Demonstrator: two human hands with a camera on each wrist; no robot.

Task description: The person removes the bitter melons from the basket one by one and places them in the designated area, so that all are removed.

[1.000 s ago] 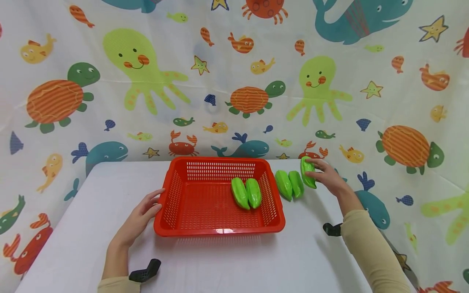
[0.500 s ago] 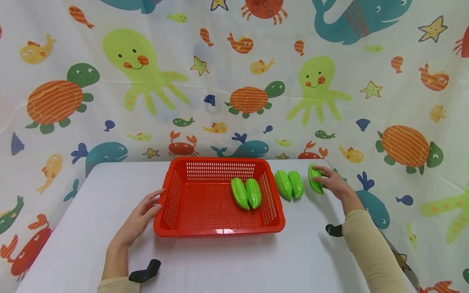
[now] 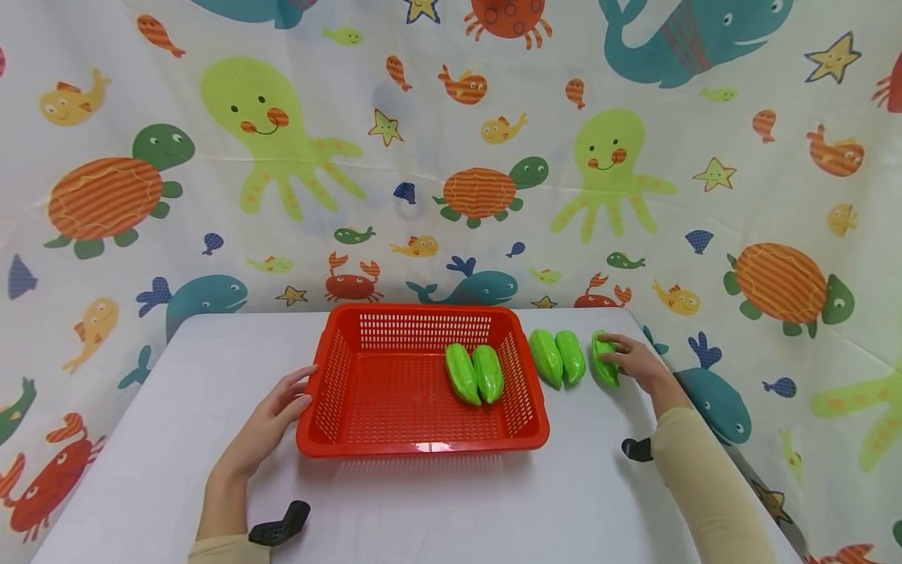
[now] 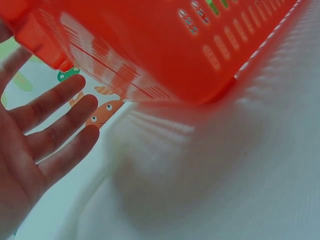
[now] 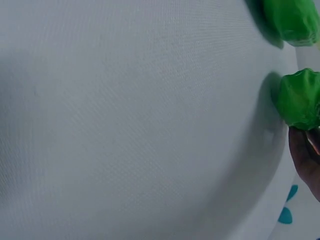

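A red plastic basket [image 3: 423, 449] stands mid-table, with two green ridged vegetables [image 3: 474, 374] side by side at its right. At its left rim rests my left hand [image 3: 264, 423]. Spread, nearly straight fingers [image 4: 65, 115] show beside the slotted basket wall [image 4: 145, 55] in the left wrist view. My right hand [image 3: 640, 366] grips another green ridged vegetable [image 3: 603, 370] at the table's far right. That vegetable [image 5: 300, 100] is at or just above the cloth; contact is hard to judge. Two more green ridged vegetables [image 3: 557, 357] lie between it and the basket.
A white cloth [image 3: 423, 517] covers the table. Behind it hangs a curtain [image 3: 423, 188] printed with sea animals. The table's right edge runs close by my right forearm. Black wrist-worn devices [image 3: 280, 525] jut from both wrists.
My right hand has moved the vegetable rightward, then down toward the near side of the table, apart from the pair beside the basket. My left hand has stayed at the rim.
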